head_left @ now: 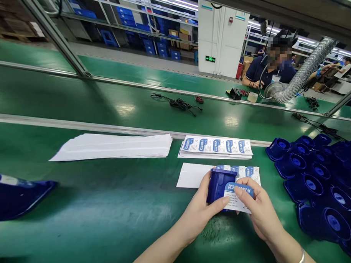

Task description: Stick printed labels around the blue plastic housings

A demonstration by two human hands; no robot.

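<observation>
Green and glossy, the counter (118, 198) reflects the lamps in soft patches. Near its middle, two bare hands meet over a dark blue plastic housing (218, 184), which has a boxy shape and a ribbed side. The left hand (203, 207) is wrapped around its left side, with the thumb pressed on a label (231, 195). The right hand (256, 205) pinches this label's right part between thumb and fingers. The label is thin and white, with a blue heading band; it overlaps the housing's front, and I cannot tell if it is stuck.

At twelve o'clock from the housing lies a flat stack of printed label sheets (217, 145); at ten o'clock, a smooth, slightly curled pile of white paper (114, 147). At three o'clock stand many hollow blue cups (312, 184), each with a round disc inside. Farther, at eleven o'clock, are blue bins (149, 46) and cardboard boxes (184, 39), whose contents I cannot see.
</observation>
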